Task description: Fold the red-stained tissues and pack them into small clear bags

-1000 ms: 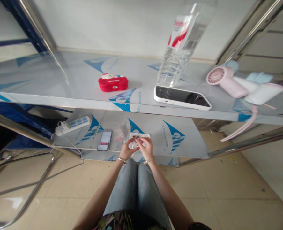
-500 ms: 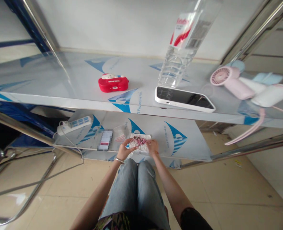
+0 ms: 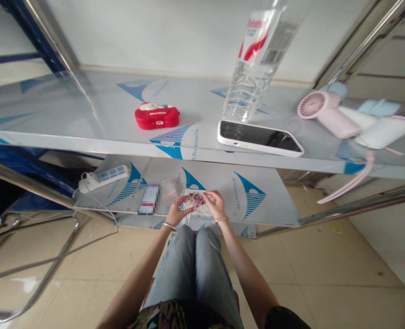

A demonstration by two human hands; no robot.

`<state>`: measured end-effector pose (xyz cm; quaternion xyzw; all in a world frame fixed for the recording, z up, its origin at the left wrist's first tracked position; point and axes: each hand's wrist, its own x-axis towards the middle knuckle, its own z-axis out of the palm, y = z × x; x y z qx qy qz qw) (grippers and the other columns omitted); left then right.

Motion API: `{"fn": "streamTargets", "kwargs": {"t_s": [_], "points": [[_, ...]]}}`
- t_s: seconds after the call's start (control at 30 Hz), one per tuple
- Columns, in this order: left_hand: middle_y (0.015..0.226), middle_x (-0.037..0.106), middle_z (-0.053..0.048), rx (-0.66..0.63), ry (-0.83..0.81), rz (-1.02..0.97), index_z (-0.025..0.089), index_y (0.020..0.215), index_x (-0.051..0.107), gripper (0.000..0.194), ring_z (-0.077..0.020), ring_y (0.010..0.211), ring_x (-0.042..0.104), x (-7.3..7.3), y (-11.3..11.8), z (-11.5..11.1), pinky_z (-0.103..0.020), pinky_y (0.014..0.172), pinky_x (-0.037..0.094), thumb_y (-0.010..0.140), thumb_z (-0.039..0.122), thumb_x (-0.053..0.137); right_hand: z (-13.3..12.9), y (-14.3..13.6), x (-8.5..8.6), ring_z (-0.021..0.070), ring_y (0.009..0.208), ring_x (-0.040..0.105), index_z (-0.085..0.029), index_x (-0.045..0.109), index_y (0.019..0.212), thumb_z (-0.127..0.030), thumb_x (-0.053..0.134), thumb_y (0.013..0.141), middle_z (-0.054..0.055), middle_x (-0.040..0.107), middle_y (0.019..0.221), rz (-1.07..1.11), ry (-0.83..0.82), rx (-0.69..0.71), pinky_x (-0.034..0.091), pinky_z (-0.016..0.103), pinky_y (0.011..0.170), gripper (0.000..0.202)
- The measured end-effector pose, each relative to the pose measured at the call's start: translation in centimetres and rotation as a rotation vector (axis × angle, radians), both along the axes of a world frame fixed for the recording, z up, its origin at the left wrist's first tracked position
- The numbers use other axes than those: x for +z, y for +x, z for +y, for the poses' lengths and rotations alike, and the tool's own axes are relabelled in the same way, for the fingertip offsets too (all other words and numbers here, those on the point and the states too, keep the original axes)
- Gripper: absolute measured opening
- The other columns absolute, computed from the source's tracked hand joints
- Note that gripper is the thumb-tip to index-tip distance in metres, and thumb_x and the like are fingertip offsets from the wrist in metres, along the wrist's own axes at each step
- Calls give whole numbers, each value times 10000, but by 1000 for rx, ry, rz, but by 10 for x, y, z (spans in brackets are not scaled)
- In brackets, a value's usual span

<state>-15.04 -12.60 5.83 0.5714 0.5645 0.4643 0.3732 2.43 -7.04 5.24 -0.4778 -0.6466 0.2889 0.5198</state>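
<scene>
On the lower shelf, between my hands, is a small bunched piece point(image 3: 198, 199) in dark red, pink and white, too small to name. It lies over a white crinkled sheet or bag point(image 3: 202, 210). My left hand point(image 3: 177, 212), with a silver bangle at the wrist, curves round its left side, thumb and fingertips closed on it. From the right, my right hand point(image 3: 216, 205) pinches its edge between thumb and fingers. A clear plastic bag point(image 3: 171, 189) lies just left of the sheet, and a phone with a blurred screen point(image 3: 149, 199) is farther left.
A white power strip point(image 3: 103, 177) with a cable sits at the lower shelf's left. Above, the upper shelf point(image 3: 96, 105) bears a red case point(image 3: 157, 118), a water bottle point(image 3: 246, 87), a white-cased phone point(image 3: 261, 138) and a pink handheld fan point(image 3: 328, 112). A metal chair frame point(image 3: 56, 260) stands left.
My right hand has lifted slightly and its fingers now pinch higher on the patterned piece. The left hand stays beside it. The whole view has shifted a little.
</scene>
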Motion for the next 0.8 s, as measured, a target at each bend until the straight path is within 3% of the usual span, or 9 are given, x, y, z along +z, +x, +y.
{"fn": "streamTargets", "kwargs": {"t_s": [0.1,0.2,0.33,0.5,0.63,0.8], "points": [[1081,667,-98,-32,13,-24,177,1087,621,521,-242,1029,604,2,3,3,-375,901,454,638,402,758,-13,-6,24,178,823,595,-188,680,774,-373,615,791,55,650,820,-55,46,120,474,305,769,197],[1088,666,-105,-58,-5,-54,168,1098,616,539,-245,1027,606,2,5,5,-377,901,458,634,401,762,-11,-6,22,176,832,596,-194,686,790,-365,601,805,54,655,828,-91,68,151,470,303,786,192],[1104,662,-102,-83,-32,-158,171,1102,611,532,-243,1047,602,1,5,6,-380,919,459,647,409,750,12,6,-15,189,818,596,-184,689,855,-299,522,838,75,673,856,-205,8,3,465,304,767,203],[1069,674,-95,-122,-64,-283,157,1090,614,513,-235,1036,608,0,0,8,-374,917,469,660,408,742,38,25,-66,237,883,578,-149,695,941,-187,555,783,118,679,926,-634,-179,-51,414,336,839,214],[1040,682,-90,-136,-73,-331,155,1084,618,507,-232,1000,619,1,-4,9,-370,878,493,660,404,744,43,30,-85,241,946,537,-169,717,907,-205,561,805,113,659,923,-817,-203,-17,355,330,885,189],[1090,662,-103,-170,-95,-355,151,1102,607,525,-241,1032,604,2,-7,9,-366,874,495,659,392,750,45,32,-99,228,936,528,-199,735,875,-267,581,807,98,646,903,-773,-196,-80,351,323,879,182]]}}
